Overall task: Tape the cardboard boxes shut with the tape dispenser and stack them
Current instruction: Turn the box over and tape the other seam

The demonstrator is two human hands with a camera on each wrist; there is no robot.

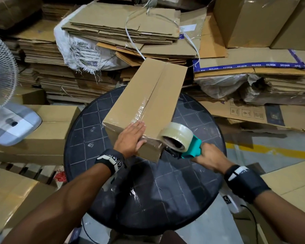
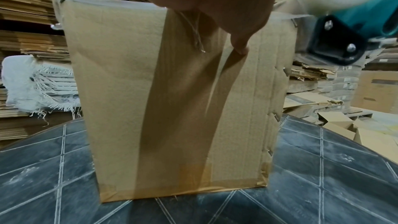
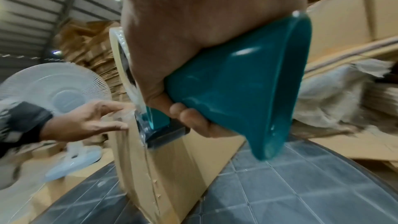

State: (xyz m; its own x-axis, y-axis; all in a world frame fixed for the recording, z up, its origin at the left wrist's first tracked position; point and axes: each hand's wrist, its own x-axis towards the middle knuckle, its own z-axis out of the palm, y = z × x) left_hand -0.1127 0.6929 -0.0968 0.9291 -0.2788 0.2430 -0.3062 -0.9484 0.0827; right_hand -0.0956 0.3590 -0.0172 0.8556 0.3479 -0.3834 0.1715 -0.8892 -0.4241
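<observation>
A long brown cardboard box [image 1: 148, 103] lies on the round dark table [image 1: 183, 191], with clear tape along the near part of its top seam. My left hand [image 1: 130, 138] lies flat on the box's near top end, fingers straight. Its thumb [image 2: 239, 43] presses the taped end face [image 2: 129, 108]. My right hand [image 1: 208, 155] grips the teal handle of the tape dispenser [image 1: 190, 147]. The clear tape roll [image 1: 176, 136] sits at the box's near right corner. In the right wrist view the dispenser [image 3: 237, 83] has its head against the box [image 3: 183, 168], close to the left hand [image 3: 86, 122].
Tied stacks of flattened cardboard [image 1: 121, 29] fill the back. A white fan [image 1: 0, 76] stands at the left beside a closed box [image 1: 48, 131]. More boxes sit at the lower left [image 1: 11, 194] and lower right [image 1: 292, 187].
</observation>
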